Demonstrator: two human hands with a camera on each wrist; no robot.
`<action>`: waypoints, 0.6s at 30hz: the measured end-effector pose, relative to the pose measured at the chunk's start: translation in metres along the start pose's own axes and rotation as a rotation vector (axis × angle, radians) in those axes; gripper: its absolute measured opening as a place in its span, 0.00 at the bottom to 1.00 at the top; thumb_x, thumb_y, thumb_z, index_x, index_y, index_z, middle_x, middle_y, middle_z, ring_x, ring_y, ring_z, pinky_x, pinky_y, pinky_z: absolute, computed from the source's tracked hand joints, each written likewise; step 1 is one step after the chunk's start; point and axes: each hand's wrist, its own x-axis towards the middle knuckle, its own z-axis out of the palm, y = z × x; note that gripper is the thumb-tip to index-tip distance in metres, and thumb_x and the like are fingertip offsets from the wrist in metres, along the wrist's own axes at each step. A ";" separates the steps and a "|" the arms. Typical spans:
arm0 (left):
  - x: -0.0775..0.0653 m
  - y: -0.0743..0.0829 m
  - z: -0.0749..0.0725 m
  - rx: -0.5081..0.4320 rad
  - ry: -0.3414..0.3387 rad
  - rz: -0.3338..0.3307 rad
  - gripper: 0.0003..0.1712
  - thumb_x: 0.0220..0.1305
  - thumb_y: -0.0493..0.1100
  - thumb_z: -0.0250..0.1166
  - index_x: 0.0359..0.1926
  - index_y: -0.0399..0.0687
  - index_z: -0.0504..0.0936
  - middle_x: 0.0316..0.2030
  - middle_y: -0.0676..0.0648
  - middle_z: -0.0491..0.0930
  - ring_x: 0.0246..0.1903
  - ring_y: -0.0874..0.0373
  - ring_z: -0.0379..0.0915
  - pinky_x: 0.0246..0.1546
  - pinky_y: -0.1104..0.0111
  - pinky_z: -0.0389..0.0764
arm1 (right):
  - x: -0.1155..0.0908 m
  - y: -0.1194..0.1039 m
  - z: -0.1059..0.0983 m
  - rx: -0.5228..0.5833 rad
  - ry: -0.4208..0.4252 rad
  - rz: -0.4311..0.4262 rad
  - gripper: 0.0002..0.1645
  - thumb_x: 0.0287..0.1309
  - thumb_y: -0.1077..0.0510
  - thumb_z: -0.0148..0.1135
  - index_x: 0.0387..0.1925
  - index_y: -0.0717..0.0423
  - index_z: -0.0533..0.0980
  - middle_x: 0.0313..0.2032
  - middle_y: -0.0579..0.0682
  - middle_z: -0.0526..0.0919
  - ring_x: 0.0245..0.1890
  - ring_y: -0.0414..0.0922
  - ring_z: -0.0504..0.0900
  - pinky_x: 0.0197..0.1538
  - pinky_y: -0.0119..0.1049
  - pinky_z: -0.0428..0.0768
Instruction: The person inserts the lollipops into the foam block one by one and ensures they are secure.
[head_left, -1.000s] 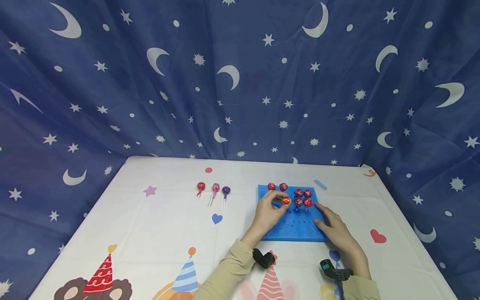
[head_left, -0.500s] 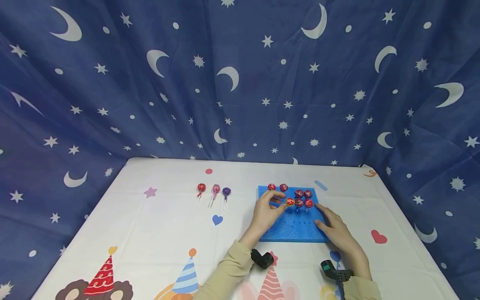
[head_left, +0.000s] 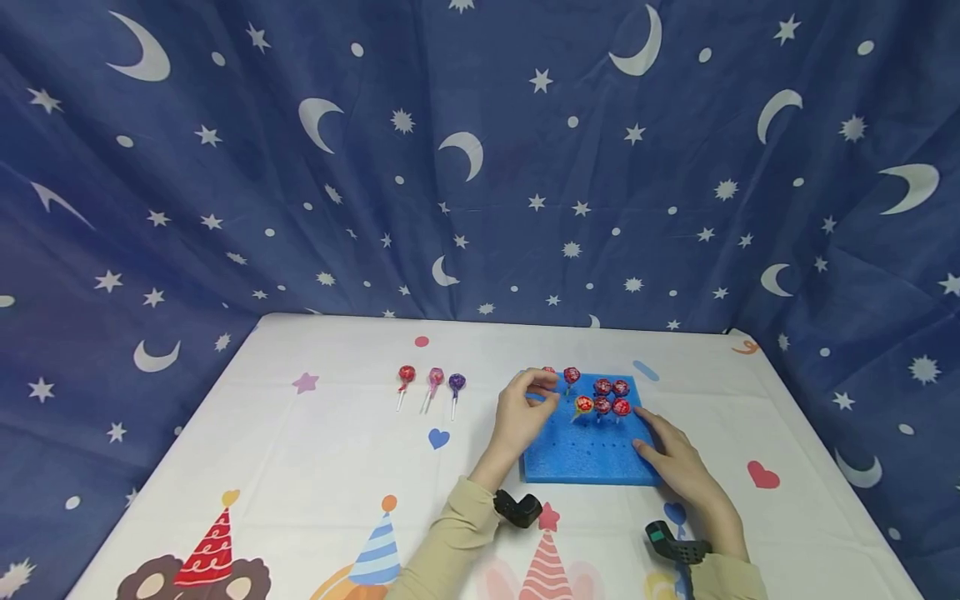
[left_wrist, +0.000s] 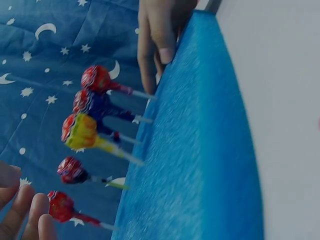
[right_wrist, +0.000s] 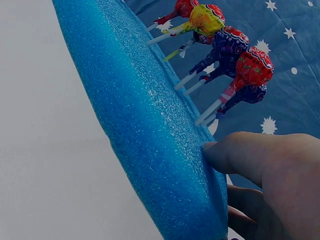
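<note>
My left hand is just left of the lollipops over the blue foam board, fingers loosely bent and holding nothing. Closest to it among the front lollipops is a yellow-and-red lollipop, stick in the foam, leaning slightly. Red and dark-blue wrapped lollipops stand beside it, also on sticks in the board. Behind the left fingertips is a red lollipop; another at the back left is partly hidden by that hand. My right hand rests on the board's right edge, thumb touching the top.
Left of the board, a red lollipop, a pink lollipop and a purple lollipop lie in a row on the white printed tablecloth. Small holes show in the board's front part. A blue star-and-moon curtain hangs behind the table.
The left hand first moved the yellow-and-red lollipop slightly right beside the others, then let go and drew back to the left. The lollipop stands by itself. The right hand stays in place.
</note>
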 end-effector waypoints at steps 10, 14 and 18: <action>0.008 -0.005 -0.027 0.083 0.090 -0.016 0.14 0.57 0.34 0.66 0.45 0.45 0.81 0.42 0.44 0.82 0.40 0.51 0.81 0.37 0.74 0.79 | -0.001 0.001 0.001 -0.001 0.001 -0.008 0.37 0.67 0.50 0.50 0.73 0.53 0.52 0.72 0.70 0.49 0.70 0.74 0.44 0.61 0.76 0.49; 0.011 -0.013 -0.041 0.211 0.144 -0.045 0.12 0.56 0.35 0.67 0.43 0.45 0.82 0.41 0.45 0.82 0.39 0.52 0.82 0.37 0.68 0.81 | -0.001 0.001 0.000 -0.001 0.000 -0.012 0.37 0.68 0.49 0.50 0.73 0.53 0.52 0.72 0.69 0.49 0.70 0.73 0.44 0.61 0.76 0.49; 0.013 -0.020 -0.055 0.317 0.188 -0.100 0.12 0.55 0.37 0.67 0.43 0.46 0.83 0.40 0.46 0.82 0.38 0.53 0.82 0.40 0.62 0.80 | -0.001 0.001 0.000 -0.001 0.000 -0.011 0.37 0.67 0.49 0.50 0.73 0.53 0.52 0.72 0.70 0.48 0.70 0.73 0.44 0.60 0.76 0.50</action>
